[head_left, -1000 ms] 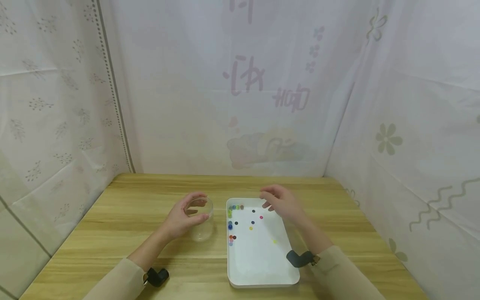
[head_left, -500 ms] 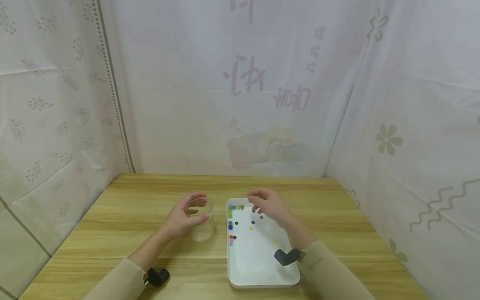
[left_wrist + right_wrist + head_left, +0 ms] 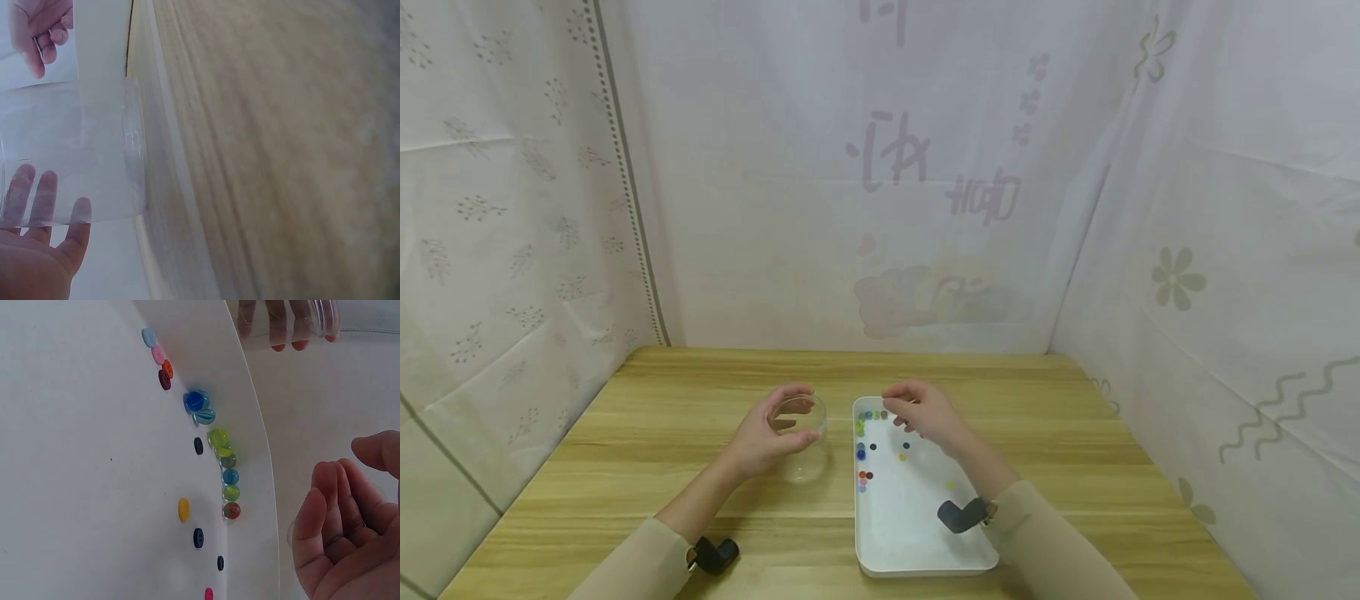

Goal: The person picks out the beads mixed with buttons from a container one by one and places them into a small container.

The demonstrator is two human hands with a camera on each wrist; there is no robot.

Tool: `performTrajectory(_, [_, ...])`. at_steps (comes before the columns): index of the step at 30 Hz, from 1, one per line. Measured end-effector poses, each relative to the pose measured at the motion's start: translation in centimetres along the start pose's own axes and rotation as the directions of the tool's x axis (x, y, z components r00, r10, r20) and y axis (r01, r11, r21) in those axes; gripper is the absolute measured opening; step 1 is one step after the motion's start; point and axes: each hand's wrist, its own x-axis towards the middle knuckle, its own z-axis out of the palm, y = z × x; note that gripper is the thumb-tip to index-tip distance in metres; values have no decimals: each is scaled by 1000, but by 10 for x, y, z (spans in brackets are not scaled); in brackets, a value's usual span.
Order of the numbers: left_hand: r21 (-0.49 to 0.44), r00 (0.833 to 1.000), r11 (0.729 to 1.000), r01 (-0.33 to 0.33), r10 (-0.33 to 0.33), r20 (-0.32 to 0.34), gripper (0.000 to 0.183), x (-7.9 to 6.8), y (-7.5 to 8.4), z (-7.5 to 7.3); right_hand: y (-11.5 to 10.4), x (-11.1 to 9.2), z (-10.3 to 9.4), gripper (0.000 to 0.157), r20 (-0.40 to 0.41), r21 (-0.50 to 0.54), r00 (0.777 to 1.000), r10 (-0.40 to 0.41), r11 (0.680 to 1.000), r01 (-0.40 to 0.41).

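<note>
On the wooden table, my left hand (image 3: 756, 442) grips a clear, see-through jar (image 3: 805, 464), thumb on the near side and fingers around the far side. In the left wrist view, the fingers show through the wall of the jar (image 3: 69, 150). To the right lies a white tray (image 3: 925, 537) with glass marbles (image 3: 230, 477) along its left side and far left corner. Flat buttons (image 3: 183, 509) in several colours lie among them. Over the tray's far end hovers my right hand (image 3: 928, 414), fingers loosely bent, thumb apart, nothing seen between them.
The wooden table (image 3: 700, 517) carries the tray close beside the jar, with a narrow gap between. The tray's raised rim (image 3: 265, 456) runs beside the marbles. Patterned white curtains (image 3: 760, 208) close off the back and both sides.
My right hand has moved left over the far end of the tray, toward the marbles in the corner, and now covers some buttons. My left hand and the jar have stayed put.
</note>
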Motion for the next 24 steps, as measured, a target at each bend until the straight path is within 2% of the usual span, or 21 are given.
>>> performTrajectory(11, [-16,1000,1000,-20,20,7,64,0,-2,-1,-1,2,7,28,35,-5,998,-47,999,47])
performTrajectory(18, [-12,1000,1000,-22,22,9,64,0,-2,-1,5,4,12,25,48,-6,998,-45,999,46])
performTrajectory(24, [-4,1000,1000,-17,17,9,64,0,0,-1,9,3,13,27,95,-4,995,-25,1000,25])
